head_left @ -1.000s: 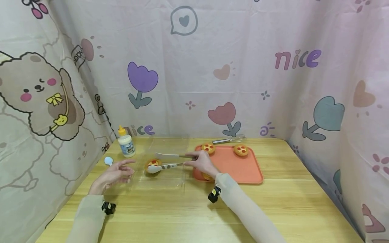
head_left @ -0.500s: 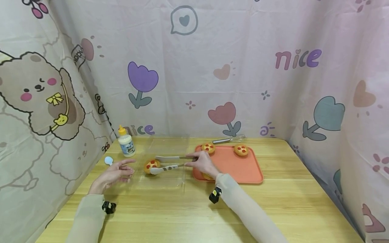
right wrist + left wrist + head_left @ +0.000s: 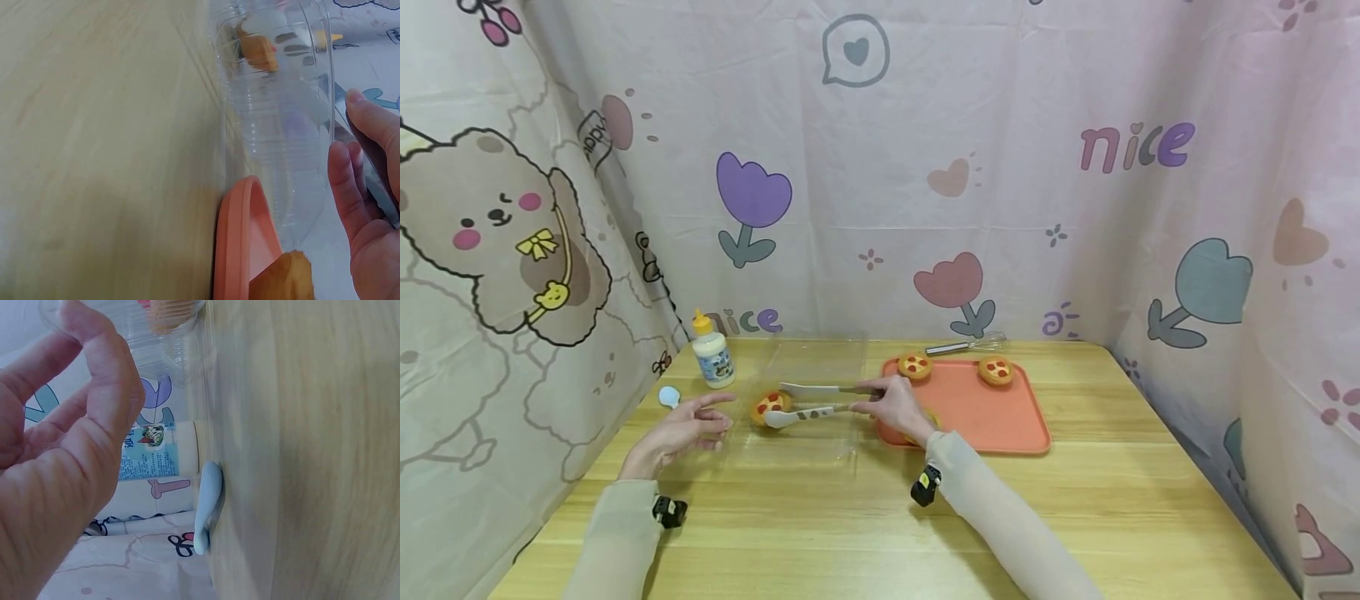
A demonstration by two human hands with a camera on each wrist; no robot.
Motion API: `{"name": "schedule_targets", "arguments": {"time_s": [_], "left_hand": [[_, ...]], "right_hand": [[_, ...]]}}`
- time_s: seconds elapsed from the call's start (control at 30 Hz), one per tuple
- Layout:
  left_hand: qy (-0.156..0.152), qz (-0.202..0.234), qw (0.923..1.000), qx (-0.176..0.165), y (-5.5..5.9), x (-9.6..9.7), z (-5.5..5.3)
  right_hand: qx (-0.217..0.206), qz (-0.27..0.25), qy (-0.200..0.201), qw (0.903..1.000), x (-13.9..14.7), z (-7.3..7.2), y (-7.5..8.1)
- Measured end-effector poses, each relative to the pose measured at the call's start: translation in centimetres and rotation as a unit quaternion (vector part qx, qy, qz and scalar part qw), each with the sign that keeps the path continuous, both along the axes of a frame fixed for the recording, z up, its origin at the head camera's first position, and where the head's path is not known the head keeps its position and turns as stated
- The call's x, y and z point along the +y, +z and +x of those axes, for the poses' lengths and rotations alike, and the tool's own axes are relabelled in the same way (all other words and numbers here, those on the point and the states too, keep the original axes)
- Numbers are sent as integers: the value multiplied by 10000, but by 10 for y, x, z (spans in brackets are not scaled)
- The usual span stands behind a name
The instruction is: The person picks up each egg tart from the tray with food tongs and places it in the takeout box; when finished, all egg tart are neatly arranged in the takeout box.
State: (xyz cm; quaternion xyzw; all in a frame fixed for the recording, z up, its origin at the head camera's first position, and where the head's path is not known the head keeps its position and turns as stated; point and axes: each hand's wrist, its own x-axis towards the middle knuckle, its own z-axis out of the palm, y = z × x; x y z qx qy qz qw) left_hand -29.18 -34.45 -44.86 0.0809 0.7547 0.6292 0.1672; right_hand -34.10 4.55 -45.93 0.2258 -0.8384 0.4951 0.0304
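Observation:
My right hand (image 3: 895, 404) grips a pair of food tongs (image 3: 820, 412) with pale, brown-spotted heads, their two arms spread apart. The heads reach into a clear plastic box (image 3: 831, 446) with its lid (image 3: 816, 357) folded back. Inside lies a small toy pizza (image 3: 769, 407); the nearer tong head overlaps its front edge, the other stands at its far right side. My left hand (image 3: 681, 433) is at the box's left side, fingers loosely extended. In the left wrist view, a fingertip of the left hand (image 3: 94, 387) is right at the clear rim.
An orange tray (image 3: 977, 417) on the right carries several toy pizzas, including one at the back left (image 3: 915, 367) and one at the back right (image 3: 996, 371). A whisk (image 3: 962, 346) lies behind it. A glue-like bottle (image 3: 713, 358) and a light-blue spoon (image 3: 669, 397) are at left.
The tongs first drew back slightly to the right off the pizza, then moved left again. The pizza has shifted a little left in the box. My left hand has stayed put.

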Motion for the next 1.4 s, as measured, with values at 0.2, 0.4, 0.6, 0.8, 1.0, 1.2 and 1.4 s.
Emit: {"name": "schedule_targets", "arguments": {"time_s": [0.2,0.4,0.6,0.8,1.0,1.2,1.4], "left_hand": [[-90,-121,9999,56,1,0,-1],[-66,-208,9997,74,1,0,-1],[-65,-173,9998,53,0,0,-1],[-87,-135,9999,61,-1,-1,-1],[-113,-62,9999,24,-1,-1,-2],[-113,-33,9999,2,-1,-1,-2],[-107,-56,9999,15,0,-1,-2]], "right_hand": [[-49,121,-145,9998,5,0,-1],[5,138,-162,9998,7,1,-1],[43,165,-171,9997,6,0,0],[3,60,-163,9998,9,1,0],[-270,-294,30,9992,18,2,6],[-688,-665,195,9952,32,5,12],[-805,-846,182,9930,49,6,13]]}}
